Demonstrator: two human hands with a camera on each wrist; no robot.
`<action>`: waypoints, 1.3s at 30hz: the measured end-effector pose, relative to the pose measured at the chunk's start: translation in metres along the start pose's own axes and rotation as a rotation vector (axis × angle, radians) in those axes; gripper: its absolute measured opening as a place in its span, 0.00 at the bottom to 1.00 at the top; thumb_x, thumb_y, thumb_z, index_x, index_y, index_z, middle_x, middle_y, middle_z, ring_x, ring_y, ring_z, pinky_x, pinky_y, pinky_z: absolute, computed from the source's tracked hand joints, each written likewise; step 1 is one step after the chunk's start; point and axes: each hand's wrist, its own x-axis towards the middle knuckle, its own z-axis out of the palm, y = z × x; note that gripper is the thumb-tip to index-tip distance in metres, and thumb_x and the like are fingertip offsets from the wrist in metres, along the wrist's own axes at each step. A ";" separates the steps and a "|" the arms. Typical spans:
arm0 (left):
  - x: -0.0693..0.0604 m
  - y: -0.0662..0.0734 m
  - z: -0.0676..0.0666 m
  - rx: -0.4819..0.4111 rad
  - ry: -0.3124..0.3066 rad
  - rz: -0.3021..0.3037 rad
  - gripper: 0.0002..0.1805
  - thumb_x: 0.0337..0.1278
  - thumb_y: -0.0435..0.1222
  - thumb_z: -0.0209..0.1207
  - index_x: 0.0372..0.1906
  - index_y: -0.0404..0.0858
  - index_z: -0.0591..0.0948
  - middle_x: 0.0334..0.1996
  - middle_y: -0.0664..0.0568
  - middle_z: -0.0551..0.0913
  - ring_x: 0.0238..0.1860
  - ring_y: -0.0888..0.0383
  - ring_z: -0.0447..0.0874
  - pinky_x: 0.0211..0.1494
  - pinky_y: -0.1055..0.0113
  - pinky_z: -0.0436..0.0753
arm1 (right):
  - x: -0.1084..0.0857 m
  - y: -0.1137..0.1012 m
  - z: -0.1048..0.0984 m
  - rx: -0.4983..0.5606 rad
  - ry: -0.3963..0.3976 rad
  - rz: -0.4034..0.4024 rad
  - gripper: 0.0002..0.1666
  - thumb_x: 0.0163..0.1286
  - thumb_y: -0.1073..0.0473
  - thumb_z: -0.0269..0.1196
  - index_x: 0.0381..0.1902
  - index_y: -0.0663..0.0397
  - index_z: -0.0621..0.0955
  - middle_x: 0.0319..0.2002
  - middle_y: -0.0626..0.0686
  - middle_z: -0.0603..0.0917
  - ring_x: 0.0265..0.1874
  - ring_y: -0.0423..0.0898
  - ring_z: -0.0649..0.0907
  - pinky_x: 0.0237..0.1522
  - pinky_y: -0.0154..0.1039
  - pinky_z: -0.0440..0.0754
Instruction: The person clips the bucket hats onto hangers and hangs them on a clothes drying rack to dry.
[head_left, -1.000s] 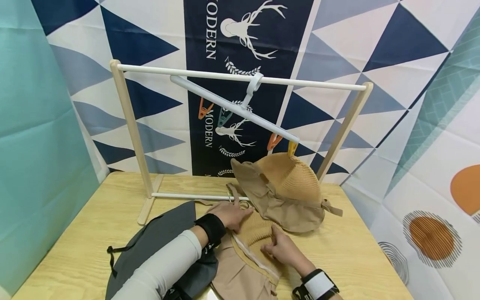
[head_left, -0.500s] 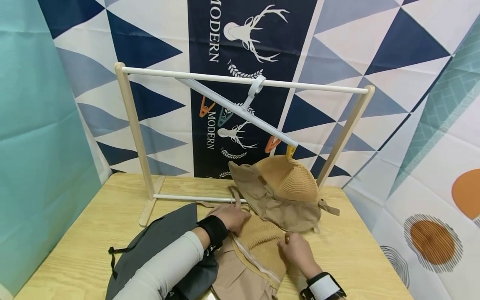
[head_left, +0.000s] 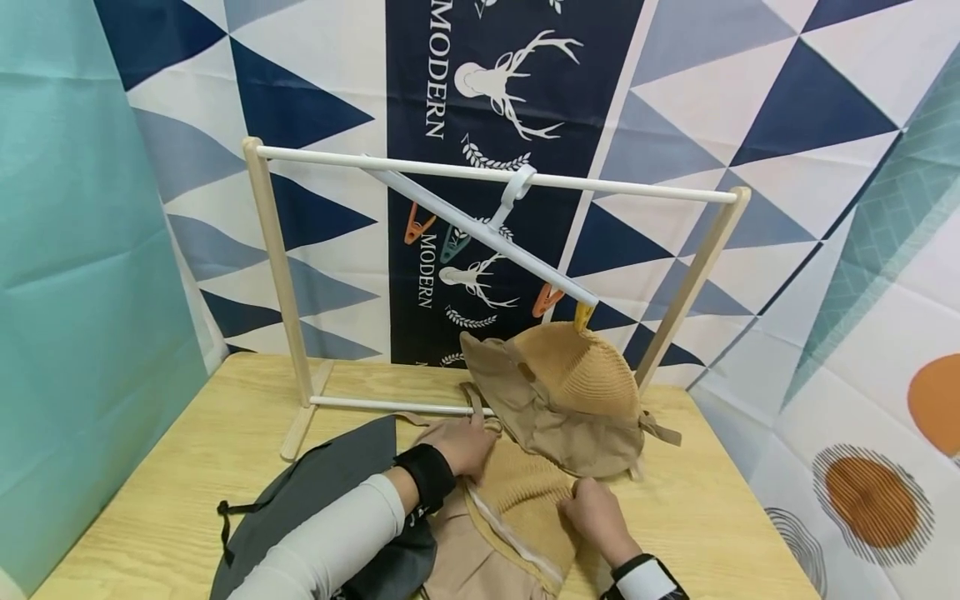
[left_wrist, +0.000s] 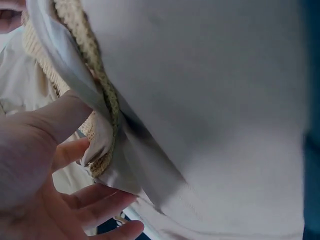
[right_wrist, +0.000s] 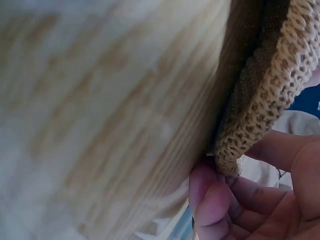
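The pale wood-grained desk [head_left: 157, 517] is partly covered on the left by a dark grey cloth piece [head_left: 322, 475]. Beside it, between the hands, a tan hat [head_left: 528, 479] with knitted crown and cloth brim is laid. Its edge is pinched by the left hand [head_left: 465, 446], the thumb tucked beneath the pale lining and the other fingers spread; its knitted right edge is held between the thumb and curled fingers of the right hand [head_left: 600, 517]. Behind, a second hat [head_left: 577, 371] is hung by a yellow clip [head_left: 582, 317] from a tilted hanger [head_left: 465, 223], borne by a rack [head_left: 274, 250]. Beyond, a patterned backdrop [head_left: 787, 125] is seen.
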 end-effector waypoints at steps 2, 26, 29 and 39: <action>0.001 0.001 0.001 0.062 0.035 0.007 0.35 0.40 0.58 0.73 0.58 0.55 0.79 0.71 0.41 0.64 0.55 0.50 0.77 0.41 0.63 0.79 | 0.000 -0.001 0.000 -0.012 0.004 -0.011 0.26 0.53 0.66 0.64 0.08 0.47 0.60 0.11 0.42 0.57 0.13 0.40 0.59 0.17 0.33 0.58; 0.003 -0.003 -0.004 -0.184 -0.088 0.225 0.16 0.47 0.38 0.73 0.37 0.46 0.77 0.36 0.56 0.74 0.29 0.61 0.68 0.32 0.71 0.69 | -0.010 -0.001 0.002 0.015 -0.039 0.038 0.29 0.53 0.67 0.65 0.06 0.45 0.59 0.09 0.41 0.56 0.11 0.38 0.59 0.17 0.31 0.58; 0.004 -0.004 -0.007 -0.232 -0.074 0.200 0.12 0.52 0.36 0.70 0.39 0.45 0.78 0.33 0.55 0.75 0.27 0.61 0.70 0.30 0.70 0.70 | -0.008 -0.001 0.001 0.017 -0.017 0.030 0.29 0.51 0.67 0.65 0.06 0.45 0.59 0.09 0.41 0.55 0.11 0.38 0.57 0.16 0.31 0.56; 0.001 -0.002 -0.008 -0.269 -0.004 0.139 0.03 0.61 0.37 0.64 0.38 0.44 0.83 0.36 0.52 0.81 0.29 0.60 0.75 0.33 0.70 0.71 | -0.010 -0.003 0.000 0.045 -0.034 0.008 0.32 0.52 0.66 0.69 0.06 0.45 0.59 0.08 0.39 0.55 0.09 0.36 0.58 0.15 0.29 0.56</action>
